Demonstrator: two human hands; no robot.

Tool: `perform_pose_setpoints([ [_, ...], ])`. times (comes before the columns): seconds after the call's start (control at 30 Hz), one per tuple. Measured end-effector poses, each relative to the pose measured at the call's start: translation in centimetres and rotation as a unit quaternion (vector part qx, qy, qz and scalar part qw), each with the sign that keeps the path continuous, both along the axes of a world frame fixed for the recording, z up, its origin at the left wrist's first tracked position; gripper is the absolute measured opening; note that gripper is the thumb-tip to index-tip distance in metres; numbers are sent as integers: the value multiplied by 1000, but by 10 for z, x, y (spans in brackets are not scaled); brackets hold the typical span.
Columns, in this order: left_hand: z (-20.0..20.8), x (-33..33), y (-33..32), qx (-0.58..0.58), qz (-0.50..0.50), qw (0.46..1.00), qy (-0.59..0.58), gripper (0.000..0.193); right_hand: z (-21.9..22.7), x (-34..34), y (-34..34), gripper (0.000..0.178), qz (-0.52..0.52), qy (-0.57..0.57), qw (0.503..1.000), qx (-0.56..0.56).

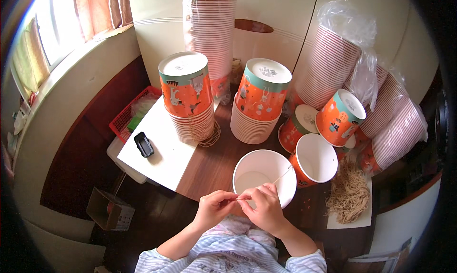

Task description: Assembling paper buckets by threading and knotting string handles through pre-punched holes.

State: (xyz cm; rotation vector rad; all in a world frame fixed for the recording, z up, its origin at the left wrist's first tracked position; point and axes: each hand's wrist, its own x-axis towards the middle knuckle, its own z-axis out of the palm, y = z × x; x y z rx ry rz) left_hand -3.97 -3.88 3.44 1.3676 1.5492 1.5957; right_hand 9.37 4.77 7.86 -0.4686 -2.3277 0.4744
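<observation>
Right in front of me stands a paper bucket (254,164), its white inside facing up. Over its near rim my left hand (217,209) and my right hand (263,206) meet, fingertips pinched together on a thin string. From behind my right fingers a thin, straight light strand (283,174) runs up to the bucket's right rim; whether it is the same string I cannot tell. Touching this bucket on the right, an orange paper bucket (316,158) tilts with its white mouth showing.
Upturned orange-and-green bucket stacks (186,89) (263,89) stand behind, with a string bundle (205,132) hanging at the left one. A tan string heap (350,192) lies at right. Tall plastic-wrapped stacks (328,66) lean at the back. A black tray-like object (144,144) sits at left.
</observation>
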Motion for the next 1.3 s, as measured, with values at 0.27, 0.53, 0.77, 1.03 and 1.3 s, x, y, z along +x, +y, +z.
perform_pose_setpoints([
  [0.27,-7,-4,1,-49,-15,998,-20,5,0,0,3,20,5,2,1000,-4],
  [0.53,-7,-16,2,-97,-194,842,-494,6,1,4,5,17,41,10,997,-64],
  [0.77,-3,-16,4,-99,-217,816,-526,5,9,5,7,17,84,7,987,-135],
  [1.03,1,-13,3,-111,-190,831,-510,7,4,3,11,10,87,1,992,-90],
  [1.3,1,-13,2,-22,-103,994,-23,17,9,4,12,6,71,-3,983,-170],
])
